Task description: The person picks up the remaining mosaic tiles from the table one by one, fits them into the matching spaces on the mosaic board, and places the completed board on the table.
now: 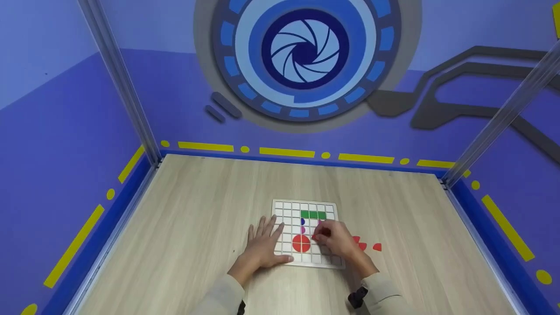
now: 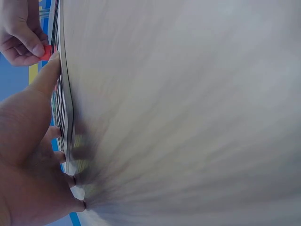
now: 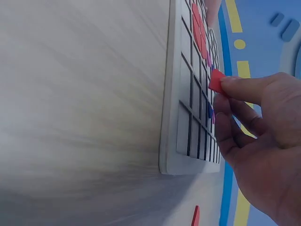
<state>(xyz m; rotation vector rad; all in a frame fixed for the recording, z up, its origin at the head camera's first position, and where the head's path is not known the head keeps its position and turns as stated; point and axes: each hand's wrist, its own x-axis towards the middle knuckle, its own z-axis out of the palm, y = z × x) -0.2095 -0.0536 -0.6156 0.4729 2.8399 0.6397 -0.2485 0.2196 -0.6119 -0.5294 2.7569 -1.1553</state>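
Thumb and fingers of the right hand [image 1: 336, 239] pinching a red piece [image 3: 216, 81] over a white gridded board [image 1: 287, 213], contact not discernible. Left hand [image 1: 261, 248] spread, fingers extended, across the board's left edge. On the board, just left of the pinched piece, a red quartered disc [image 1: 297, 239]; beyond, a green bar [image 1: 312, 215]. Right of the board, loose red pieces [image 1: 377, 247] on the wood-grained surface [image 1: 197, 218].

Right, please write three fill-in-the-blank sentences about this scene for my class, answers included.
1. The right hand pinches a small piece coloured ____.
2. The rectangular strip on the grid board is ____.
3. The wedges set together on the board form a ____.

Missing words: red; green; circle.
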